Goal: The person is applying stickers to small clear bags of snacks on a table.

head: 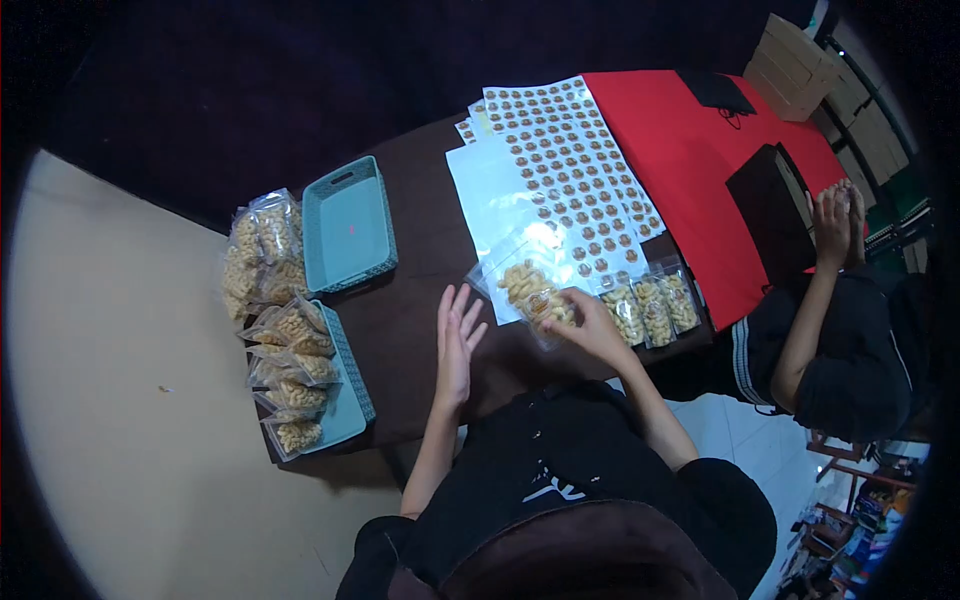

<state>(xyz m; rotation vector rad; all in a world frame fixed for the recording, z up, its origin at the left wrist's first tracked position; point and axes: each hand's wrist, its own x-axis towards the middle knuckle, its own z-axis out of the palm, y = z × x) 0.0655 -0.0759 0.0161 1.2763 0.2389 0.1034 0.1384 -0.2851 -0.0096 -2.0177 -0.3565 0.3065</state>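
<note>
My right hand (589, 326) grips the lower part of a clear plastic pouch of pale, curved snack pieces (525, 283), likely cashews. A round sticker (538, 304) shows on its front. The pouch overlaps the lower end of a sheet of round stickers (574, 191), part of which is bare backing (487, 195). My left hand (456, 345) is held up to the left of the pouch, fingers apart, with nothing in it. Several filled pouches (652, 307) lie side by side just right of my right hand.
On the left, a teal tray (349, 225) stands beside piled pouches (262, 247). A second teal tray (349, 405) carries several pouches (300, 394) along its left side. A red-covered table (645, 127) adjoins, with a black box (769, 210) and cardboard boxes (791, 67). Another person (855, 345) sits at right.
</note>
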